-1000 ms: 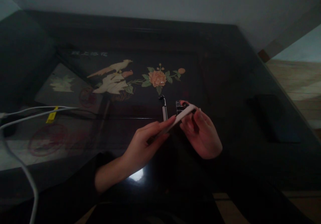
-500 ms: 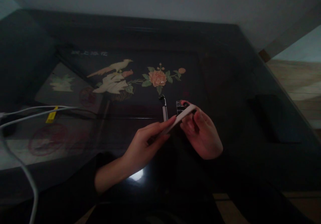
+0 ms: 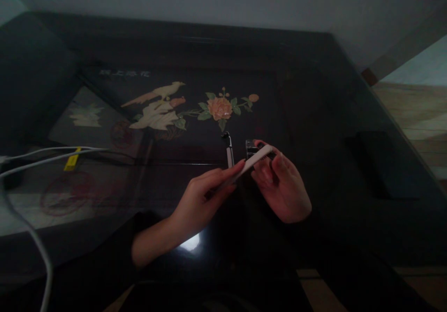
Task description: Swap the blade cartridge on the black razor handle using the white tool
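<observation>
My left hand (image 3: 200,198) and my right hand (image 3: 281,186) both hold a thin white flat strip (image 3: 251,163) above a dark glossy table (image 3: 314,93). The left hand pinches its lower left end. The right hand's fingers wrap its upper right end. A small dark clip-like item (image 3: 250,148) sits at the right fingertips; whether it is held is unclear in the dim light. A short white stick with a dark tip (image 3: 228,151) lies on the table just beyond the hands.
The table top carries an inlaid bird (image 3: 157,107) and flower (image 3: 219,108) picture. White cables (image 3: 42,156) with a yellow tag (image 3: 72,162) run in from the left. A dark flat object (image 3: 380,163) lies at the right. Wooden floor (image 3: 415,111) shows beyond the table's right edge.
</observation>
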The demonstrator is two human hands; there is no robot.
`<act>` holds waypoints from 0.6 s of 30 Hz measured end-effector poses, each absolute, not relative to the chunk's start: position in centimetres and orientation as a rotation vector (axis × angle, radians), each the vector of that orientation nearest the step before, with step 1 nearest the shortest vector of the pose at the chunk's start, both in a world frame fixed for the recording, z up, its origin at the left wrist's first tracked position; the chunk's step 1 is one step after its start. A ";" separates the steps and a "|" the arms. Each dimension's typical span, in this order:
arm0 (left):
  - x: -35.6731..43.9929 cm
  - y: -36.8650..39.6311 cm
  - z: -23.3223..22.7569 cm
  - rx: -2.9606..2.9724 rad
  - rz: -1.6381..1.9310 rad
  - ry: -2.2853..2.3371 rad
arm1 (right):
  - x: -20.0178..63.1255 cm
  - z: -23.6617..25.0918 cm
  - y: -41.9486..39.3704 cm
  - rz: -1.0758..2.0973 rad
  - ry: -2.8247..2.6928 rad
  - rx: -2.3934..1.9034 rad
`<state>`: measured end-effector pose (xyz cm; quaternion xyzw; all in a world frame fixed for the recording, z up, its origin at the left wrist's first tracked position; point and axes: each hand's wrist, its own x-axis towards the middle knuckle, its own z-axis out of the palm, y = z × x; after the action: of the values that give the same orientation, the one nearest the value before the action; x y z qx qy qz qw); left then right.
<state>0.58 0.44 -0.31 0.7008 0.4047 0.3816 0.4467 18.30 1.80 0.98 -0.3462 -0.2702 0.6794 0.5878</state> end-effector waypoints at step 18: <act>0.4 0.4 -0.3 1.767 0.930 0.926 | 18.2 0.9 1.7 1.571 -0.679 -0.872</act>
<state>0.42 0.38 -0.27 0.7157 0.3751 0.3765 0.4532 18.22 1.71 0.93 -0.3721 -0.2895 0.6703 0.5730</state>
